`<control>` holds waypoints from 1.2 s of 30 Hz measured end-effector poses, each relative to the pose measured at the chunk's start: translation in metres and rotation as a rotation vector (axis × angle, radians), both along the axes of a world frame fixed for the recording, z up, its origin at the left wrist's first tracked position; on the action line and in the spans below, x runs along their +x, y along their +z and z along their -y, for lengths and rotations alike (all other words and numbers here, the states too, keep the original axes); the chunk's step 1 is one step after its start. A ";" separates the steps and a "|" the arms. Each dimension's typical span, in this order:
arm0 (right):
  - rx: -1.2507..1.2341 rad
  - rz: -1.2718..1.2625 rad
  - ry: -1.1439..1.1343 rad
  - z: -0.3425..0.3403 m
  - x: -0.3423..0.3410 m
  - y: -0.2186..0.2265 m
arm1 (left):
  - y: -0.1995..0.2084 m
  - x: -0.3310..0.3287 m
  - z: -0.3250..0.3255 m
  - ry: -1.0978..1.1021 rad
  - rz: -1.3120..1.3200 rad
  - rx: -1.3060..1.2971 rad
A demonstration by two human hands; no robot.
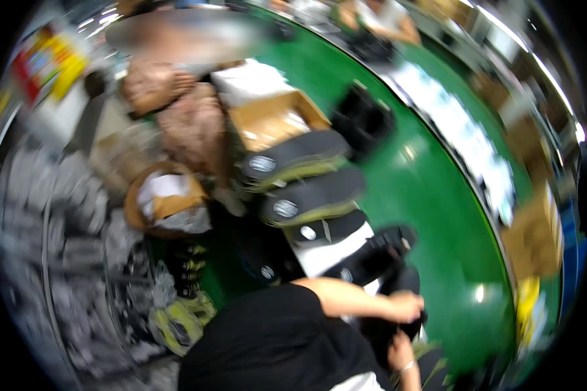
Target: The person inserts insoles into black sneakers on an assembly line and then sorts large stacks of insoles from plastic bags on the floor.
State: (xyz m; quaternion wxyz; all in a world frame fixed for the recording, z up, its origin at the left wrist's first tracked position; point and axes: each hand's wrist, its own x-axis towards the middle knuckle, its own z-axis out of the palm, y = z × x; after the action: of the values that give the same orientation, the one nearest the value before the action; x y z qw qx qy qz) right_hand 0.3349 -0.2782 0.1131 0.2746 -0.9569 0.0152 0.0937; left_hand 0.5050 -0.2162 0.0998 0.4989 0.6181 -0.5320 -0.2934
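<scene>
My left hand (406, 307) reaches across from a black sleeve, its fingers closed at a dark item (379, 331) that is blurred. Just below it, my right hand (400, 352), with a band at the wrist, is also closed beside the same dark item. What either hand pinches is too smeared to name. Ahead of them lie stacks of black insoles (319, 195) with round white marks and yellow-green edges. More black pieces (372, 254) rest between those stacks and my hands, close to a white surface (336, 253).
A cardboard box (313, 107) stands behind the insoles. Another person in patterned clothing (192, 127) sits at the far left, near a round container (137, 202) of papers. Grey bagged goods (72, 260) fill the left. A long bench (460, 124) curves along the right, past green floor (456, 241).
</scene>
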 end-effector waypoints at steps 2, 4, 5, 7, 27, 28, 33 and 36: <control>-0.004 -0.244 -0.319 0.004 0.003 -0.028 | -0.008 -0.014 0.008 0.032 0.041 -0.009; 0.041 -0.223 -0.390 -0.002 0.032 -0.033 | 0.003 -0.024 0.013 0.028 0.149 0.131; 0.072 -0.190 -0.356 -0.007 0.052 -0.033 | -0.011 -0.025 0.020 0.077 0.108 0.012; 0.113 -0.101 -0.272 -0.015 0.101 -0.035 | -0.029 -0.018 0.033 0.101 0.127 0.008; 0.297 0.065 -0.138 -0.077 0.211 -0.019 | -0.034 -0.020 0.017 0.379 0.263 -0.015; 0.296 0.065 -0.167 -0.071 0.207 -0.020 | -0.034 -0.023 0.018 0.374 0.268 -0.033; 0.287 -0.002 -0.332 -0.024 0.135 -0.036 | 0.015 -0.032 -0.002 0.364 0.521 0.139; 0.276 -0.138 -0.356 -0.004 0.076 -0.036 | 0.013 -0.018 -0.009 0.466 0.390 0.162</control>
State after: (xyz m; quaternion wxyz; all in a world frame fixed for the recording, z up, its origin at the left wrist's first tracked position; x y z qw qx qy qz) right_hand 0.4111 -0.2737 0.0776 0.4134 -0.8838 0.1893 0.1102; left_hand 0.4873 -0.2075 0.1132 0.3901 0.8058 -0.4366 -0.0884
